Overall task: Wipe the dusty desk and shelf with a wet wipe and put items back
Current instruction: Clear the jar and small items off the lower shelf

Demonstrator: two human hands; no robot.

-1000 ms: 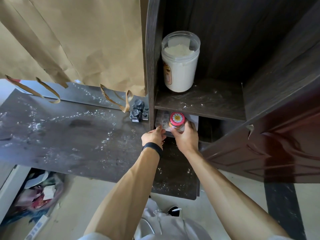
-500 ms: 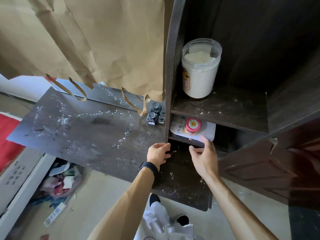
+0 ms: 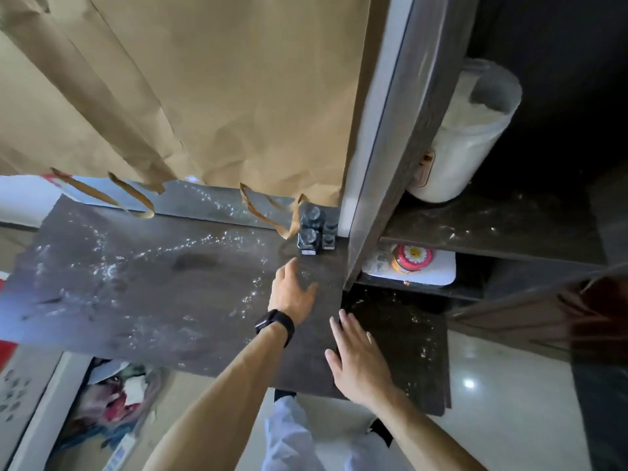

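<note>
Left hand [image 3: 294, 294]: we are seeing it over the desk at centre frame, empty, fingers extended and loosely spread, pointing toward the dark bottles; a black band [image 3: 275, 326] is sitting on the wrist.
Right hand [image 3: 360, 360]: it is hovering lower centre over the near edge of the desk, palm down, fingers straight and slightly apart, gripping nothing.
Desk [image 3: 142, 283]: the dark top is stretching across the left and centre of the frame, and we are seeing white dust scattered over it in streaks.
Dark bottles [image 3: 314, 231]: a small cluster is standing upright at the back of the desk, just beside the shelf's upright panel.
Shelf [image 3: 492, 229]: it is filling the right of the frame, its upper board speckled with white dust.
White tub [image 3: 465, 144]: it is standing on the upper board at upper right, blurred.
Red-lidded jar [image 3: 411, 258]: it is sitting in the compartment below that board, on a white flat item [image 3: 438, 271].
Brown paper [image 3: 204, 90]: it is hanging over the upper left, loose strips curling down onto the back of the desk.
Wet wipe: we are not finding it anywhere in view.
</note>
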